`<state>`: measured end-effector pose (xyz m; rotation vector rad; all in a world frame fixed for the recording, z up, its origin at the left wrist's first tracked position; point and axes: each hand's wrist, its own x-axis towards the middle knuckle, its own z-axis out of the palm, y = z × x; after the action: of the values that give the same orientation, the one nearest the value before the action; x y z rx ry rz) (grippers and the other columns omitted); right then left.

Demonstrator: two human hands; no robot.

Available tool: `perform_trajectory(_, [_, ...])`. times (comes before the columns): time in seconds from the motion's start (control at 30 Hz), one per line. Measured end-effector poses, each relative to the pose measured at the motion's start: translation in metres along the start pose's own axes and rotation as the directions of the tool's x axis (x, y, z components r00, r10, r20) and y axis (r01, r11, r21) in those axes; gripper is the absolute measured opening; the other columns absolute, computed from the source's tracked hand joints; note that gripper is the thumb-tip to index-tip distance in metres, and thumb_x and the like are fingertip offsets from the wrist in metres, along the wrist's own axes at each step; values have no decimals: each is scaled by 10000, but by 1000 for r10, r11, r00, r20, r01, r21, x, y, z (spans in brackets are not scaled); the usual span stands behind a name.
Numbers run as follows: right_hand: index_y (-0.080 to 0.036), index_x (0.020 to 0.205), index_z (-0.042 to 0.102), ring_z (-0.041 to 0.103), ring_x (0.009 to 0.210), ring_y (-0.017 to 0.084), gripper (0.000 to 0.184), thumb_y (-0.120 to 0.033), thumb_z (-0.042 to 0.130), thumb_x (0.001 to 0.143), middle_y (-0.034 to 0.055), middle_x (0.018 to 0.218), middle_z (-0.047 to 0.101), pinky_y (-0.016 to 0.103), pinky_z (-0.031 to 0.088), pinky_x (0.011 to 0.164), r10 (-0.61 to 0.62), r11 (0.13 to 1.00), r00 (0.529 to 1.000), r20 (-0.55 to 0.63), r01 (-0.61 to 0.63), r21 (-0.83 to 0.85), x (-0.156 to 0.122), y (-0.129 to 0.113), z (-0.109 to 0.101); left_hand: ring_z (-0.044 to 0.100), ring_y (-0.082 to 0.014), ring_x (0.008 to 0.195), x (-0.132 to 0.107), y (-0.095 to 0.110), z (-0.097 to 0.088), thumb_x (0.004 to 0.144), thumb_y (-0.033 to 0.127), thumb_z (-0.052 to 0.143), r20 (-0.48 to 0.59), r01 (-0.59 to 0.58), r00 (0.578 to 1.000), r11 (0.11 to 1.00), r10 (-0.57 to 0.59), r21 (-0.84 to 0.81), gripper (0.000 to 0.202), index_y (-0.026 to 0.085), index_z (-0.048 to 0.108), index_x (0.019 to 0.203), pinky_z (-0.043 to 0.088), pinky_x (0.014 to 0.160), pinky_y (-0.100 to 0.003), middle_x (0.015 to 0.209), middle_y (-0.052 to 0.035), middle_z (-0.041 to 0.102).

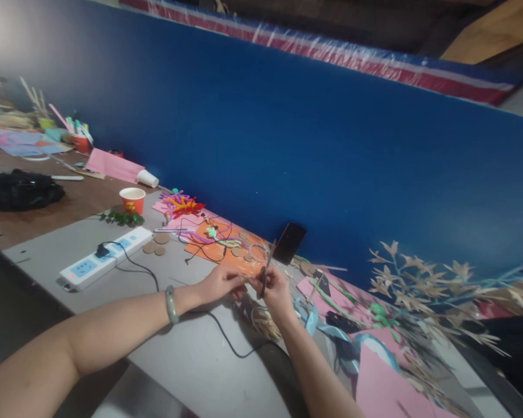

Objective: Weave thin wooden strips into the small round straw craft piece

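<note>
My right hand (275, 290) is closed around the dark handles of a pair of scissors (264, 281), with the blades pointing up and away. Close against it, my left hand (222, 285) is closed, its fingertips pinched together; whatever they hold is too small to make out. A bangle circles my left wrist. Both hands are above the grey table (169, 371), and a bundle of pale straw-like strips (265, 325) lies just below them. Beyond the scissors, a dark phone (290, 242) leans against the blue partition. Orange paper (200, 249) lies in front of my hands.
A white power strip (108, 258) with a black cable stands at left, beside a red paper cup (133, 200). Pipe cleaners (185, 206) are piled near the blue partition (253, 128). Pink paper (387, 383), blue ribbon (311, 319) and dried-leaf branches (401, 278) crowd the right.
</note>
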<state>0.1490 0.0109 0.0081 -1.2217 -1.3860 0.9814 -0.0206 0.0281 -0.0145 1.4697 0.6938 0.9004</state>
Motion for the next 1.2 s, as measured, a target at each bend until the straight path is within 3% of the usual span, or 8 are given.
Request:
perform_trajectory(0.13, [-205,733,494,479,471,93,316,-378,738,632,-31,602,567,205,377,414,-16,1000,1000,25,16,-11,0,-2,-2,634,-150,585,1,-1,0,797,542,529,27,30,999,997,-28,-68,441,113,623,753,492,555,-228,674,-78,662])
perform_trajectory(0.4, [-201,711,503,532,538,118,276,-321,737,625,-16,634,596,224,404,483,-45,995,999,29,47,-92,-4,-5,2,597,-128,513,4,-10,-3,766,512,586,57,-17,998,1000,16,26,396,119,635,767,468,521,-216,598,-48,634])
perform_trajectory(0.63, [-201,744,492,543,593,134,317,-397,725,654,-13,658,587,243,425,541,-73,980,993,88,88,-179,1,-6,-6,597,-121,507,5,-6,-6,784,495,568,-68,-21,997,999,24,42,375,127,614,733,465,505,-213,635,-53,646])
perform_trajectory(0.7, [-198,756,496,518,584,128,338,-430,719,653,-16,668,578,240,409,538,-65,947,989,135,104,-305,4,-8,-14,597,-115,503,7,-2,-8,779,494,575,-123,-11,992,1000,10,-7,369,128,590,728,461,489,-203,645,-55,647])
perform_trajectory(0.87, [-202,782,518,449,565,113,381,-506,701,644,-27,697,566,232,376,539,-23,769,968,248,176,-614,6,-13,-29,599,-115,495,9,7,-12,790,414,569,-215,5,976,993,-31,-121,283,141,539,718,456,477,-205,612,-35,628])
perform_trajectory(1.0, [-210,743,503,461,574,122,402,-536,701,618,-33,663,561,225,348,528,47,707,956,290,174,-686,3,-13,-29,599,-113,501,8,7,-13,772,288,548,-231,2,972,988,-37,-151,160,149,522,698,451,483,-205,609,-23,622])
perform_trajectory(1.2, [-215,656,439,389,529,105,440,-561,705,592,-60,587,480,214,292,489,79,710,956,284,146,-689,4,-8,-25,582,-102,471,9,4,-13,747,224,509,-210,30,976,989,-60,-143,98,146,543,699,441,477,-204,597,-21,621])
